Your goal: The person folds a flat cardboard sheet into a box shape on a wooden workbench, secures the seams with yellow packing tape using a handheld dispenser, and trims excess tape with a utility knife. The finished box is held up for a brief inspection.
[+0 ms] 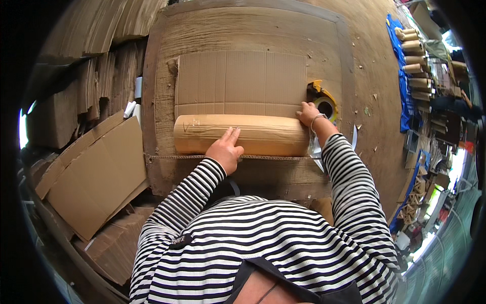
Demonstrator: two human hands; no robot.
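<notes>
Smooth tan paper-covered cylindrical roll (pixel 273 136) lies crosswise, centre of frame, along the near edge of a flat creased brown corrugated cardboard sheet (pixel 240 76). Left hand (pixel 225 150) rests on the roll's near side, left of its middle; fingers extended, slightly spread, palm down, gripping nothing. Right hand (pixel 310 114) at the roll's upper right end, beside the sheet's right edge; fingers loosely bent, thumb side partly hidden, can't tell if it grips anything. Yellow-and-black tape dispenser (pixel 330 97) just right of that hand, upper right of centre. All on a worn brown wooden table (pixel 228 28). Large plain brown cardboard panels (pixel 104 177) lean at left; stacked brown cardboard (pixel 109 25) upper left. Blue sheet (pixel 397 71) beside tan rolls (pixel 412 48), upper right.
</notes>
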